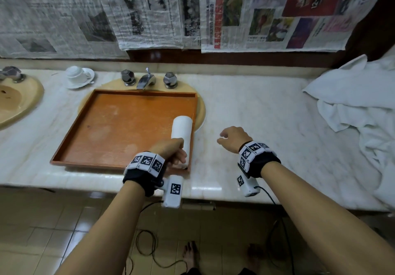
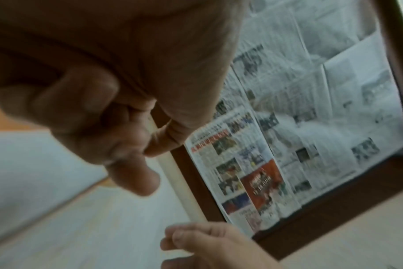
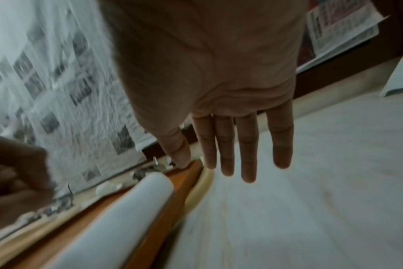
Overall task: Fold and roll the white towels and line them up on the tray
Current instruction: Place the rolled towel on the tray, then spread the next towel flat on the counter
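From the head view, your left hand [image 1: 171, 149] rests curled against the rolled towel [image 1: 181, 131] lying along the tray [image 1: 111, 129]'s right rim; grasp unclear.

The left wrist view is blurred.

From the right wrist view, your right hand [image 3: 219, 91] is spread and empty. The roll looks soft and light; hold it around the middle.

Orange tray [image 1: 119, 125] sat center frame on a marble counter [image 1: 256, 114], over a sink below the faucet [image 1: 146, 80]. One rolled white towel [image 1: 181, 133] lay along the tray's right edge, lengthwise. Left hand [image 1: 171, 150], fingers curled, was at the roll's near end; exact grip unclear. Right hand [image 1: 233, 138] hovered over the counter just right of the tray, fingers loosely curled, holding nothing. Pile of unfolded white towels [image 1: 361, 103] at right edge of frame. Cup and saucer [image 1: 79, 77] upper left. Newspapers [image 1: 149, 11] covered the wall across the top.
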